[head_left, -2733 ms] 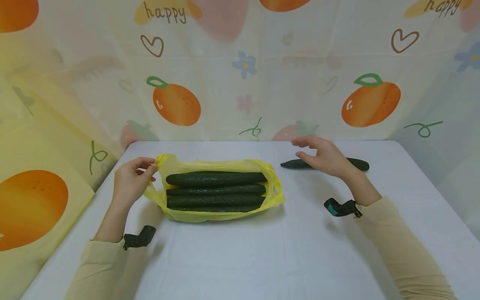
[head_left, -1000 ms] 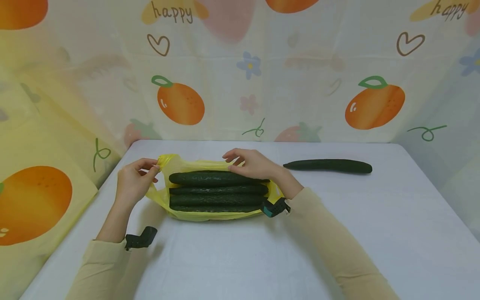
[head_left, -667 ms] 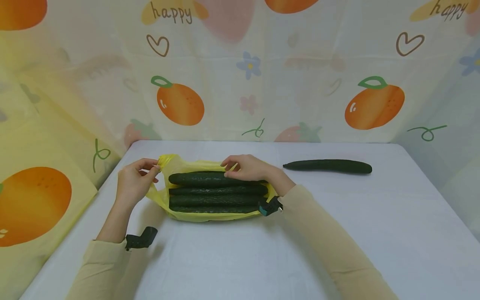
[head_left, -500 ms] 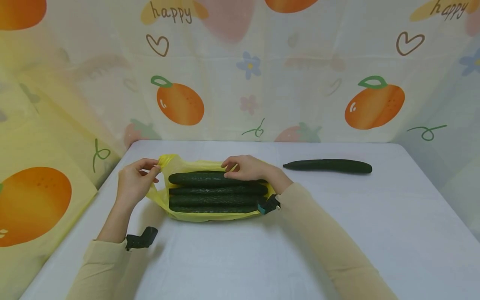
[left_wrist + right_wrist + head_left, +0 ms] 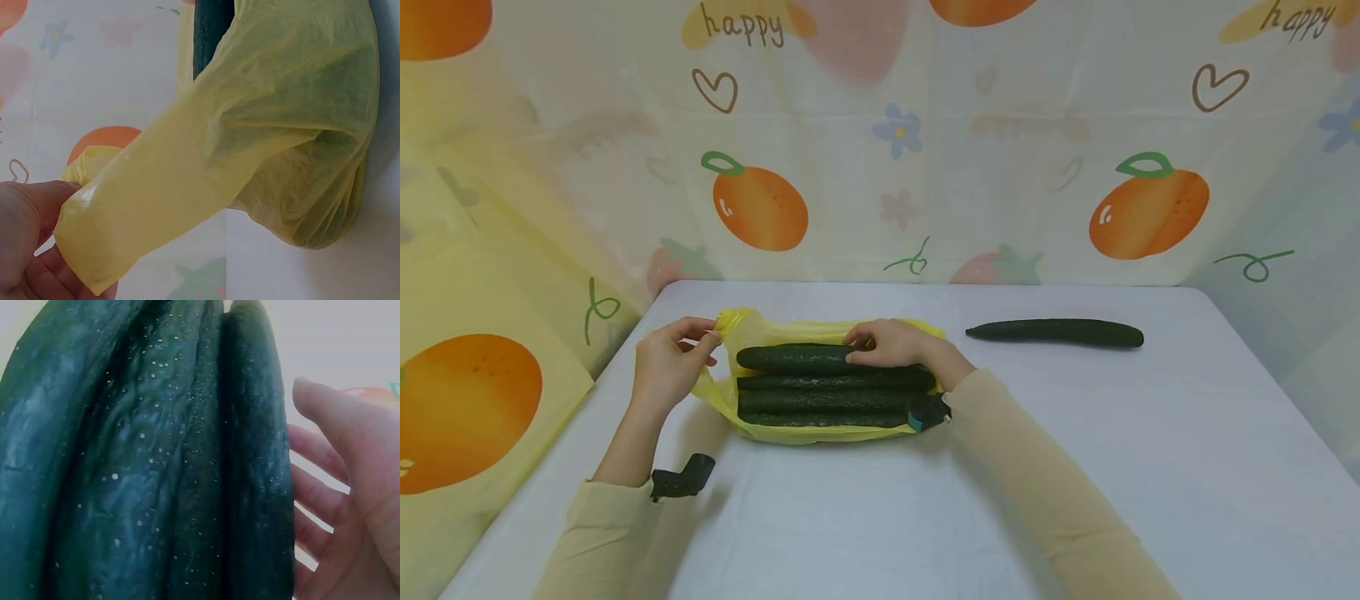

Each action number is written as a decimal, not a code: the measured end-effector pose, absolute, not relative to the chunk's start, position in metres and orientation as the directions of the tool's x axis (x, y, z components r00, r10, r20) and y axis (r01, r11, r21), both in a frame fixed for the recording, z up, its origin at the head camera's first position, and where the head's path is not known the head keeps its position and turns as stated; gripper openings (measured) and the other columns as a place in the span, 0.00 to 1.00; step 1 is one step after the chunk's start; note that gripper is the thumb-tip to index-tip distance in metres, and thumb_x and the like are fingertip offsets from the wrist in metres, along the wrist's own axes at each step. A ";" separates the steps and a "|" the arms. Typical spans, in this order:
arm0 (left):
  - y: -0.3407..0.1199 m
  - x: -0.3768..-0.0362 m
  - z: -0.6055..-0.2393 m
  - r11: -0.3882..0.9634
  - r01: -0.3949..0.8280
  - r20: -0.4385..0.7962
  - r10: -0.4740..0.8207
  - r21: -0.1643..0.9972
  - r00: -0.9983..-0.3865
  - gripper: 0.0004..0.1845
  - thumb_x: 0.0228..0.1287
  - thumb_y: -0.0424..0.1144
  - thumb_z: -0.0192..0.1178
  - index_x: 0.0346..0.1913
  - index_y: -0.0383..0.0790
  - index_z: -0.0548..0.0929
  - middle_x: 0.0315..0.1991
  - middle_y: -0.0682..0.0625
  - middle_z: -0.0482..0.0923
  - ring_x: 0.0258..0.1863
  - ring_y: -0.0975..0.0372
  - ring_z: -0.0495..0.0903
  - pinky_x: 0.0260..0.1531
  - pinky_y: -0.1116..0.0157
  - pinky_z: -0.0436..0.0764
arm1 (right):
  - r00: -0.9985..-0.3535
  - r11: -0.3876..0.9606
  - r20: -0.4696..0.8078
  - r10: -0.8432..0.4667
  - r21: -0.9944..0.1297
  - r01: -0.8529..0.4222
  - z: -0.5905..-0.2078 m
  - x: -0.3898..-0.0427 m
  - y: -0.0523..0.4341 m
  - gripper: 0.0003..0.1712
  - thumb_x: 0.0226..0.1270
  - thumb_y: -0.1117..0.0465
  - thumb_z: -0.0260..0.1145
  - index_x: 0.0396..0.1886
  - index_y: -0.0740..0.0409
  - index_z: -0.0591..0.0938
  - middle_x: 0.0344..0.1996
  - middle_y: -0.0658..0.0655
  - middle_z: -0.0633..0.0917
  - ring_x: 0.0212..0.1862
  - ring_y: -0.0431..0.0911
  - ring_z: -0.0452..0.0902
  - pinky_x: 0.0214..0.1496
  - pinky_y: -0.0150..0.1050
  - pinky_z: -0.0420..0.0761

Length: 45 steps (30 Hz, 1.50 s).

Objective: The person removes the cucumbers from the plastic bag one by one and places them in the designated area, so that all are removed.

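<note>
Dark-green, the rearmost bagged cucumber (image 5: 793, 358) lies under the right hand (image 5: 897, 343).

Dim, diffuse light; soft shadows on tabletop (image 5: 820, 525).

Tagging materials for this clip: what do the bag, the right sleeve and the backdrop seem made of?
Bag: likely thin, slightly shiny plastic film; it creases and shows dark shapes through.
Right sleeve: probably matte cloth, judging by its soft folds.
Backdrop: printed sheet, cloth or plastic; creases don't settle which.
</note>
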<state>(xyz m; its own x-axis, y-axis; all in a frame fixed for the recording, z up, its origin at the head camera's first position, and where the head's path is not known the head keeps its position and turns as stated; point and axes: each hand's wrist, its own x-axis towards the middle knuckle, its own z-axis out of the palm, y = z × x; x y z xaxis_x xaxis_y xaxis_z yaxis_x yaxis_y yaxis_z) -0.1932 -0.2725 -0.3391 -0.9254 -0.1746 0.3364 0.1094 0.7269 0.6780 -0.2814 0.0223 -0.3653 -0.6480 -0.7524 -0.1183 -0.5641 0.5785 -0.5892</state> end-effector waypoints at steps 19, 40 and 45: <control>-0.273 -0.191 -0.338 0.724 0.108 0.321 -0.162 0.681 -0.933 0.13 0.63 0.41 0.57 0.44 0.36 0.82 0.36 0.39 0.81 0.17 0.70 0.79 0.12 0.74 0.73 | -0.688 0.674 -0.074 -0.722 -0.298 -0.676 -0.376 -0.274 0.007 0.29 0.61 0.44 0.62 0.59 0.50 0.72 0.49 0.54 0.75 0.46 0.46 0.73 0.48 0.39 0.75; -0.272 -0.192 -0.333 0.728 0.093 0.312 -0.172 0.680 -0.934 0.12 0.63 0.41 0.57 0.44 0.37 0.82 0.36 0.40 0.81 0.16 0.75 0.76 0.12 0.73 0.74 | -0.667 0.645 -0.067 -0.742 -0.343 -0.683 -0.374 -0.270 0.011 0.28 0.66 0.47 0.58 0.61 0.53 0.69 0.58 0.52 0.75 0.56 0.46 0.74 0.56 0.40 0.74; -0.274 -0.192 -0.335 0.731 0.094 0.319 -0.175 0.676 -0.931 0.11 0.63 0.40 0.57 0.43 0.37 0.82 0.36 0.41 0.81 0.16 0.76 0.76 0.12 0.72 0.75 | -0.649 0.620 -0.066 -0.758 -0.385 -0.684 -0.373 -0.268 0.012 0.28 0.66 0.49 0.58 0.62 0.55 0.68 0.59 0.54 0.74 0.57 0.46 0.72 0.57 0.39 0.73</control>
<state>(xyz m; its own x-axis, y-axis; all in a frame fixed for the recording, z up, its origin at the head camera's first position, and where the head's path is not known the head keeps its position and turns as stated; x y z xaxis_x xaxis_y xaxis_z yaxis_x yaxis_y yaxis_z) -0.1917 -0.2742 -0.3348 -0.9315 -0.1749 0.3190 0.0944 0.7305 0.6763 -0.2680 0.0124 -0.3730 -0.6492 -0.7578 -0.0664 -0.6839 0.6196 -0.3851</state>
